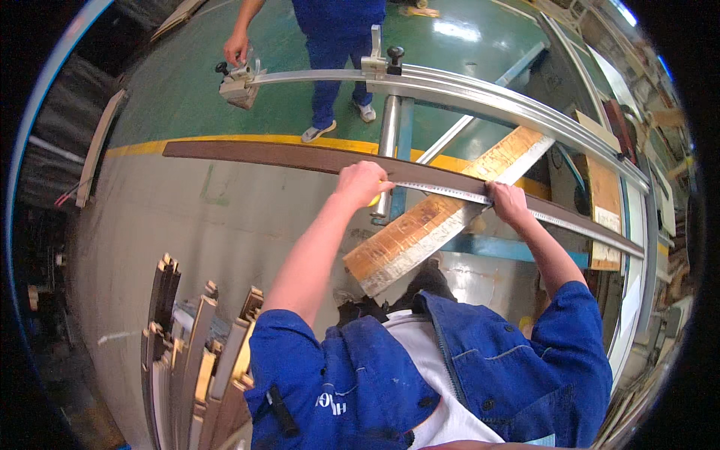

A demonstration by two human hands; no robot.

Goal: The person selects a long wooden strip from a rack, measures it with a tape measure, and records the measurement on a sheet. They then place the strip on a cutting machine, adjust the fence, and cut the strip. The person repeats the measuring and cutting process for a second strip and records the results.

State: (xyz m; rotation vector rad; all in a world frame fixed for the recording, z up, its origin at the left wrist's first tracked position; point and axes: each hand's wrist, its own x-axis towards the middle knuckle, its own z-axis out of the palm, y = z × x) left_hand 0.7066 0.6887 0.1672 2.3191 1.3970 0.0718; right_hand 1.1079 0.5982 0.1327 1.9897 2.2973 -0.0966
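Note:
A long dark brown board (262, 154) lies at a slight slant across an orange and white wooden beam (405, 240). A tape measure's white blade (442, 191) runs along the board's near edge, out of a small yellow case (376, 199). My left hand (360, 180) is closed on that case against the board, which partly hides it. My right hand (507, 199) grips the board and the blade near where they cross the beam, fingers wrapped over the edge.
An aluminium fence rail (480, 101) with clamps spans a blue steel frame (487, 246). A co-worker in blue (330, 60) stands beyond it, one hand on a rail-end fitting (238, 86). Bundled profiles (187, 360) stand at lower left. A panel (604, 180) is at right.

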